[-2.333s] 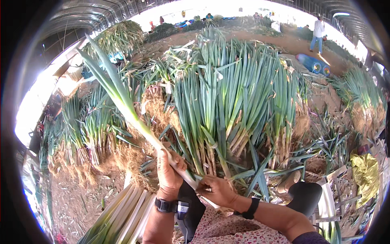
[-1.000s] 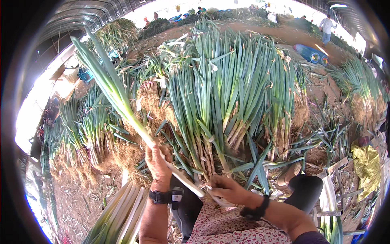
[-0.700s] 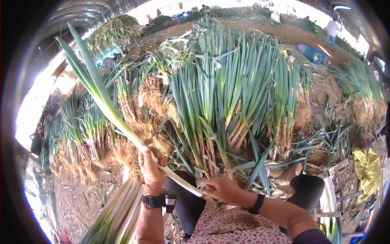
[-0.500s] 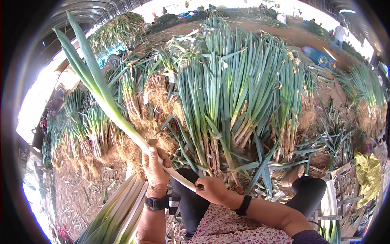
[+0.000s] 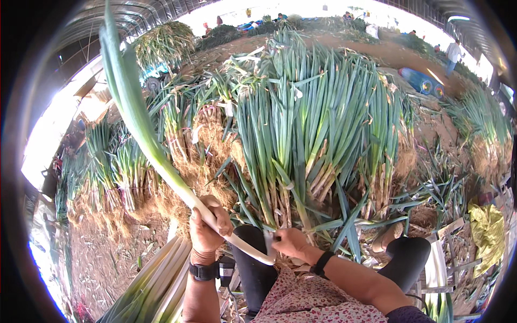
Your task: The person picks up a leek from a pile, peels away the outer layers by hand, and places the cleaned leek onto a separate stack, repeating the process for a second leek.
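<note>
My left hand [image 5: 211,223] is closed around the white stalk of a long green onion [image 5: 156,156]. Its green leaves reach up toward the upper left, and its white root end points down over my dark-trousered leg. Just above that end is my right hand [image 5: 293,242], closed in a pinch. A thin pale strip [image 5: 269,240] runs from its fingertips to the root end; whether it is peeled skin or something else I cannot tell. Beside my left forearm lies a heap of clean white-stemmed green onions [image 5: 148,282], their green leaves toward the lower left.
In front of my knees stands a big mass of unpeeled green onions [image 5: 318,118]. More rooted bundles [image 5: 116,177] line the left. A yellow sack [image 5: 486,234] and a metal frame [image 5: 449,266] are at the right. Blue rolls [image 5: 421,82] and a person [image 5: 453,54] are farther back.
The green onion has swung more upright, its leaf tips moving right. My right hand has shifted slightly right and up, off the root end, and the pale strip now shows.
</note>
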Available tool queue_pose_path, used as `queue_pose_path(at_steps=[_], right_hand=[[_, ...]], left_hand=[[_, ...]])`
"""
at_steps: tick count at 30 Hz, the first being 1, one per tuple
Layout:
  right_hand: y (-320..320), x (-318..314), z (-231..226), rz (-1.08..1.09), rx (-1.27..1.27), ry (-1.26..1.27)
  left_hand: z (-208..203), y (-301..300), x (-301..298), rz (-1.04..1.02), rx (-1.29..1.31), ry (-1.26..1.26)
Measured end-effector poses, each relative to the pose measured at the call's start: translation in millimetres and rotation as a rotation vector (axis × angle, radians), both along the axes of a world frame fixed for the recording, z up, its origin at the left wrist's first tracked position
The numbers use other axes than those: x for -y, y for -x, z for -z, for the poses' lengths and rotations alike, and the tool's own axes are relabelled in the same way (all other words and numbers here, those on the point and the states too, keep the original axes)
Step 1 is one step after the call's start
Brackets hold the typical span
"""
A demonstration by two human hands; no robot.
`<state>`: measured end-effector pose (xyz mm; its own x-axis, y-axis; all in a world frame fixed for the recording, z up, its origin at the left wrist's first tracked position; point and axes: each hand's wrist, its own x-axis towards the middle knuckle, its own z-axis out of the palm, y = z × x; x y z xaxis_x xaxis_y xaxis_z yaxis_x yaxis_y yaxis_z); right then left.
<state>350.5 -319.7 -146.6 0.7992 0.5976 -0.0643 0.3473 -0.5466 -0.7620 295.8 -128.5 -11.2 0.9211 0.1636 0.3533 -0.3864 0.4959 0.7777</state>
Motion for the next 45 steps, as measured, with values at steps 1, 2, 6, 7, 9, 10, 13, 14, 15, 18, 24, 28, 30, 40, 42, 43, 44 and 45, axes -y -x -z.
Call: queue_pose_path(at_steps=[1,2,6,7,9,10,13,14,15,18,24,28,30,40,42,43,44,45], right_hand=[[-3,10,10,-0.003,0.005,0.0],[-7,21,16,0.051,-0.023,0.117],[-19,81,54,0.212,-0.183,0.318],[-14,83,59,0.214,-0.184,0.319],[-2,83,47,0.201,0.07,-0.043],[2,72,51,0.105,0.055,-0.272],[22,18,-15,-0.042,0.281,-0.552],[24,8,-24,-0.086,0.311,-0.555],[28,0,-29,-0.136,0.336,-0.561],[37,-7,-37,-0.076,0.281,-0.491],[41,-11,-35,-0.105,0.211,-0.467],[37,-9,-40,-0.158,0.183,-0.434],[38,-9,-41,-0.255,0.35,-0.359],[33,62,8,-0.678,0.138,-0.175],[16,93,22,-0.742,0.084,0.593],[14,95,25,-0.742,0.084,0.593],[11,93,18,-0.559,0.074,0.439],[11,92,12,-0.367,0.061,0.287]], left_hand=[[-1,0,-2,-0.003,0.005,0.0],[-1,0,-5,0.068,0.005,0.035],[-11,-2,-12,0.101,0.048,0.046],[-13,-3,-10,0.103,0.047,0.048],[-18,-11,2,-0.082,-0.028,0.147],[-25,-16,11,-0.126,-0.063,0.113],[-20,-18,8,-0.255,-0.108,0.135],[-18,-19,8,-0.227,-0.079,0.145],[-14,-18,6,-0.23,-0.078,0.14],[-8,-17,2,-0.305,-0.147,0.209],[-2,-14,0,-0.419,-0.105,0.121],[-5,-14,4,-0.481,-0.069,0.062],[-10,-14,11,-0.555,-0.099,0.027],[-10,-20,-4,-0.793,-0.166,0.048],[-13,-20,-12,-0.82,-0.178,0.053],[-14,-20,-12,-0.82,-0.178,0.053],[-15,-19,-11,-0.828,-0.177,0.045],[-17,-18,-8,-0.829,-0.176,0.038]])
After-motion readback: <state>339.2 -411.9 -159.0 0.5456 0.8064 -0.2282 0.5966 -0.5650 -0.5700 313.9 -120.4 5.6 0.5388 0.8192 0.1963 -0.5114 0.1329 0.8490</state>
